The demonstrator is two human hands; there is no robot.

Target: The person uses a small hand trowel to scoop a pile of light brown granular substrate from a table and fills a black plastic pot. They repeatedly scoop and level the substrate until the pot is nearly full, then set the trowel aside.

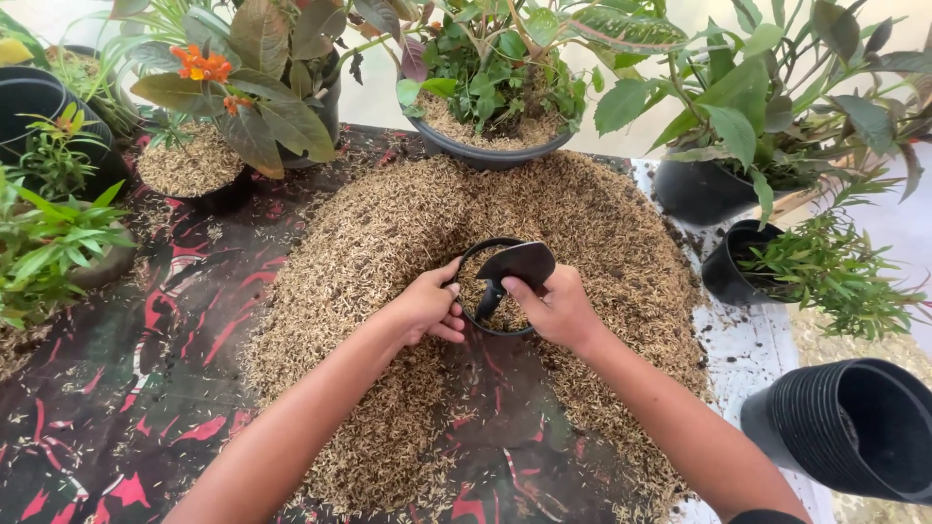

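Seen from above, two bare hands work at a small black pot [474,315] sitting in the middle of a wide heap of dry husks [388,243] on a dark red-patterned mat [116,388]. The left hand [430,306] curls around the pot's left rim. The right hand [555,309] grips a dark trowel [515,267], its blade over the pot's mouth. Potted plants [485,87] line the mat's far edge; stacked black pots [854,427] lie at the right corner.
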